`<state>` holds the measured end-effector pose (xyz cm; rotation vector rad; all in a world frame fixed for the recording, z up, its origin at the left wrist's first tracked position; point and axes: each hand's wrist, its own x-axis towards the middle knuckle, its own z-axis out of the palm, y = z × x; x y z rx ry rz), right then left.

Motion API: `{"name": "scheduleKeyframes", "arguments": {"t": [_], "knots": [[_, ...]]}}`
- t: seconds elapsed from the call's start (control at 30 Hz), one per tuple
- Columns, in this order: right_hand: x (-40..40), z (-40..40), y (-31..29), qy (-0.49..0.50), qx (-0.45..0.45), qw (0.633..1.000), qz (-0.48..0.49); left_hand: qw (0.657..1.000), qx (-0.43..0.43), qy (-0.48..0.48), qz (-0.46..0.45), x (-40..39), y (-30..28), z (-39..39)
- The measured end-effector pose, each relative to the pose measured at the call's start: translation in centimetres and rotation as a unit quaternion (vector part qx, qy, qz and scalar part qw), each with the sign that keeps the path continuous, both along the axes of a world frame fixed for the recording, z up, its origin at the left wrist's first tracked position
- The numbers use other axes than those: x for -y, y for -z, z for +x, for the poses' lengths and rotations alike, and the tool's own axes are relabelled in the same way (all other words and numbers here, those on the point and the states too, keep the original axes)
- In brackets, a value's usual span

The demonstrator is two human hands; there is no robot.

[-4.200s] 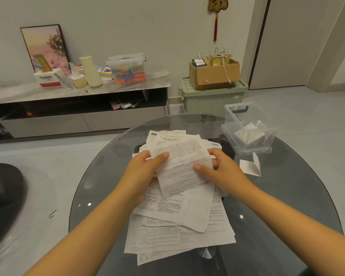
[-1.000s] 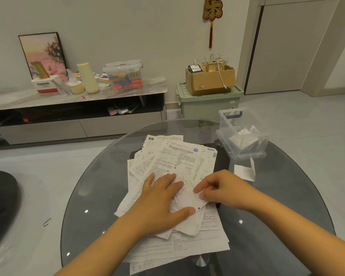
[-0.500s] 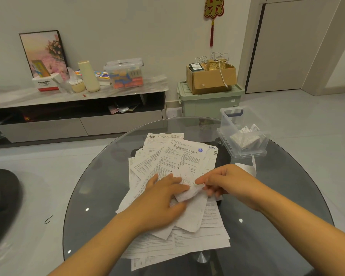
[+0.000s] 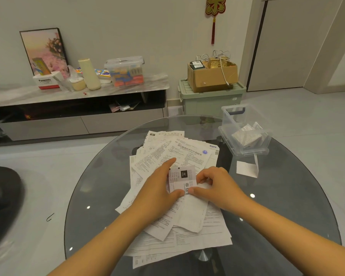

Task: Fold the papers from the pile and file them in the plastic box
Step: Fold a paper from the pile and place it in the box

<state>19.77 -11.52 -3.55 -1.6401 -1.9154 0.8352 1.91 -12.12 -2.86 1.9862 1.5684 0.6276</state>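
A folded paper (image 4: 182, 179) is pinched between the left hand (image 4: 156, 191) and the right hand (image 4: 217, 186) above the paper pile (image 4: 187, 232) on the glass worktop (image 4: 100, 196); the plastic box (image 4: 245, 130), holding folded papers, is seen at the far right edge.

Cardboard box (image 4: 212, 76) on green bin (image 4: 211, 102), framed picture (image 4: 43, 50), red wall ornament (image 4: 215, 8)

The white box (image 4: 45, 81) at the left end of the sideboard (image 4: 127, 86) reads "Panasonic". The folded paper (image 4: 182, 180) I pinch shows a large 甲 — the sheet (image 4: 189, 154) behind it is headed 酒石酸美托洛尔片说明书. The other print is too small to read.
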Motion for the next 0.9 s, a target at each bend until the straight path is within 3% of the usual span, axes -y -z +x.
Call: {"name": "scheduleKeyframes", "arguments": {"t": [0.27, 0.5, 0.63, 0.9], "knots": [[0.1, -0.9, 1.3, 0.031, 0.078, 0.995, 0.049, 1.000, -0.006, 0.000, -0.001, -0.3, 0.4, 0.1], [0.2, -1.0, 1.1, 0.040, 0.029, 0.998, 0.046, 1.000, 0.001, 0.007, -0.023, -0.5, 0.8, 0.0], [0.3, -1.0, 1.2, 0.027, 0.060, 0.996, 0.056, 0.999, -0.003, 0.014, -0.032, -0.9, 0.7, -0.4], [0.3, -0.6, 1.2, 0.016, 0.059, 0.996, 0.060, 0.999, 0.033, -0.016, 0.024, -0.9, 0.3, -0.4]]}}
